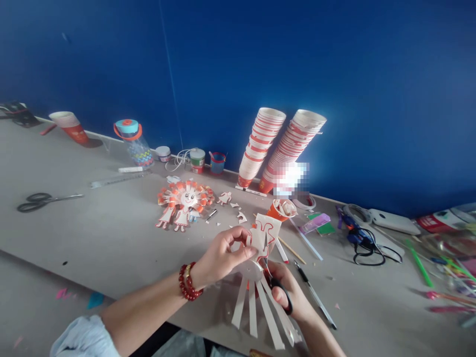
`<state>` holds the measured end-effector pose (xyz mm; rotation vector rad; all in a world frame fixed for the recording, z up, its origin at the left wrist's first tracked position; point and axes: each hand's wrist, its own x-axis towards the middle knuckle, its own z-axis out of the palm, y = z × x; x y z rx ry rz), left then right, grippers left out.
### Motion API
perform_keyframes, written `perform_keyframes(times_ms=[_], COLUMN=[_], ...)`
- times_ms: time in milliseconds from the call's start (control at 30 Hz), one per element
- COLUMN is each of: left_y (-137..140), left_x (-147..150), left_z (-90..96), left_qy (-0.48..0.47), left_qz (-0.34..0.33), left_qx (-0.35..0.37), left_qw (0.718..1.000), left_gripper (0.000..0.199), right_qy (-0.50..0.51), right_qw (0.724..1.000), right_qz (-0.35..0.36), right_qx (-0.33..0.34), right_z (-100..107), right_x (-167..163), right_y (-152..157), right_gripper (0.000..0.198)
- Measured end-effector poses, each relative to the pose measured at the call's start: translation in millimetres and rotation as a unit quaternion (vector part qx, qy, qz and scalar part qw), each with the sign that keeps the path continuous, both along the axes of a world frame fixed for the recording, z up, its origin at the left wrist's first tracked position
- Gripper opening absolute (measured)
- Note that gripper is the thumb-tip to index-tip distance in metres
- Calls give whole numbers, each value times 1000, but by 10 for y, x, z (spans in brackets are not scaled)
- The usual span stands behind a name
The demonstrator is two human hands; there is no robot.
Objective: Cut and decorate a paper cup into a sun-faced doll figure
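Note:
My left hand (221, 253), with a red bead bracelet on its wrist, pinches a white piece of paper cup (269, 227) marked with a curvy red outline. In my right hand (292, 285) is a pair of scissors (285, 297) with black handles, its blades up against the lower edge of that piece. Just below both hands, a paper cup cut into long white strips (255, 315) fans downward; whether it joins the piece above cannot be made out. Behind the hands lie a fringed paper figure with a smiling face (189, 198) and small cut-out dolls (182, 218).
Two tall stacks of paper cups (262, 144) lean near the blue wall. An orange cup of scraps (281, 210) stands close behind my hands. A black pen (316, 295) lies at right, other scissors (46, 200) at left. A clear bottle (136, 144) stands at the back.

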<state>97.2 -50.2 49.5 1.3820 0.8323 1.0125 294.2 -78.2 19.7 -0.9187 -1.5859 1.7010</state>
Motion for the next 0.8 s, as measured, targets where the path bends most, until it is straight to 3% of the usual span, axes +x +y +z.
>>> perform_keyframes(times_ms=[167,400,567,800], left_y=[2,-13,-36,-44], left_x=[11,48,74,61], left_z=[-10,-27,-52,5], left_qy=[-51,-82,-63,-64], left_qz=[-29,-25,-11,-11], left_qx=[-24,-77,-59,-57], left_qw=[998,993,996,996], left_gripper=[15,25,23,21], right_qy=[7,-3,-21,-30], right_qw=[1000,999,998,998], right_qz=[-17,-24,-22,-16], right_qx=[-15,30,62,50], right_z=[5,19,-38,-88], right_x=[-10,-36,10,33], right_y=[-23,-8,0,-13], right_gripper=[78,73,74,79])
